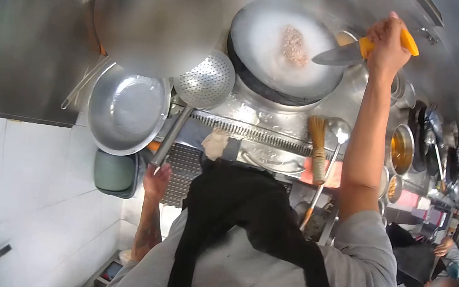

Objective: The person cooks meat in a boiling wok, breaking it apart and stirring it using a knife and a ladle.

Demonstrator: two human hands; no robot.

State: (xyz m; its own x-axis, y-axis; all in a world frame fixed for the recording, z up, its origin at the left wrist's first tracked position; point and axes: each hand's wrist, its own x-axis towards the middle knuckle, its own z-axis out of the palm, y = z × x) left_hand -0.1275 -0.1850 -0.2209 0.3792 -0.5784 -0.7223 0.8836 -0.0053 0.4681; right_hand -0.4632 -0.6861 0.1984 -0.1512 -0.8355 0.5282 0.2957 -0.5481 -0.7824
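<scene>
head view: food point(294, 46) hazy in wok point(256, 81), knife handle point(409, 42) partly hidden by right hand point(389, 47)

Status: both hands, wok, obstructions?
Left hand: grip on perforated skimmer. Right hand: grip on yellow-handled blade, tip over wok. Pinkish clump in wok. Nothing visible between tip and clump.

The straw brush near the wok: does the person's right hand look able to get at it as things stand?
Probably not straight away: nothing seems to cover the straw brush, but the right hand grips a yellow-handled blade and would likely have to put it down first.
</scene>
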